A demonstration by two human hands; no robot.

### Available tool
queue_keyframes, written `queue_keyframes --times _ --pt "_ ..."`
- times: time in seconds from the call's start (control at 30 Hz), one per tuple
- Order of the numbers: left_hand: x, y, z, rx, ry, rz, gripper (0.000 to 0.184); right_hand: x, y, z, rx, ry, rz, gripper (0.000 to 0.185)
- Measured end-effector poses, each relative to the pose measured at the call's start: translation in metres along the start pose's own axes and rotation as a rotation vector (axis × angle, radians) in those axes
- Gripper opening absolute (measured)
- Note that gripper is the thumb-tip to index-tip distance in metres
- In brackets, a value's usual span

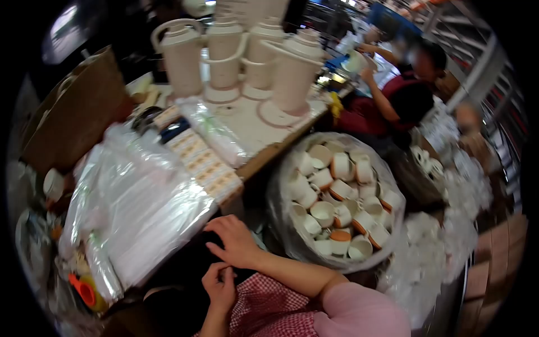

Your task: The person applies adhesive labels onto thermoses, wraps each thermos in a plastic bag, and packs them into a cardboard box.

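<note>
My right hand [234,242] reaches across in front of me with its fingers spread. It holds nothing visible and is close to the near edge of the stack of clear plastic bags [151,208]. Just below it, my left hand [220,287] is closed, fingers curled in, and nothing shows in it. Beyond my right hand lies a row of small orange-and-white printed boxes [205,163]. To the right, a large round container lined with clear plastic [281,224] holds many white cups [323,213], several with orange-brown bases.
Several cream-coloured jugs with handles [182,59] stand on the table [241,121] at the back. A brown cardboard box [78,106] is at the left. A co-worker in dark red [387,104] handles a pale item. Cardboard boxes [499,253] are at the right.
</note>
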State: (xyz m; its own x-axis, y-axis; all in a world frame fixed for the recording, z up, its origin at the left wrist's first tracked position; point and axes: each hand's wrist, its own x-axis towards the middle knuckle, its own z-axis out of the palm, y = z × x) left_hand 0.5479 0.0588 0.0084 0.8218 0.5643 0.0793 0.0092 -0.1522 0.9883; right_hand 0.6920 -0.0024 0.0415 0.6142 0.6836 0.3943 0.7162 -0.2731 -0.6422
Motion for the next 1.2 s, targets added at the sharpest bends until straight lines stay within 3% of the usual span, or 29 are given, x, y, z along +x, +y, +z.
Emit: queue_keyframes --times 0.3,0.4,0.73,0.93,1.2 --pt "-0.004 -0.010 -0.007 -0.013 -0.028 0.063 0.002 -0.002 -0.005 0.001 0.005 -0.035 0.017 0.035" --pt "-0.004 -0.003 -0.008 -0.077 -0.007 -0.035 0.006 0.002 -0.005 0.001 0.018 -0.042 0.014 0.035" --pt "-0.005 -0.003 -0.012 -0.024 -0.018 -0.058 0.006 0.006 -0.003 0.005 0.057 -0.015 -0.003 0.033" --pt "0.001 0.005 -0.012 0.075 -0.021 0.096 0.009 0.009 -0.005 0.004 0.058 -0.060 0.002 0.034" --pt "-0.002 0.007 -0.015 0.015 -0.071 0.095 0.009 0.005 0.001 0.005 0.035 -0.044 -0.044 0.033"
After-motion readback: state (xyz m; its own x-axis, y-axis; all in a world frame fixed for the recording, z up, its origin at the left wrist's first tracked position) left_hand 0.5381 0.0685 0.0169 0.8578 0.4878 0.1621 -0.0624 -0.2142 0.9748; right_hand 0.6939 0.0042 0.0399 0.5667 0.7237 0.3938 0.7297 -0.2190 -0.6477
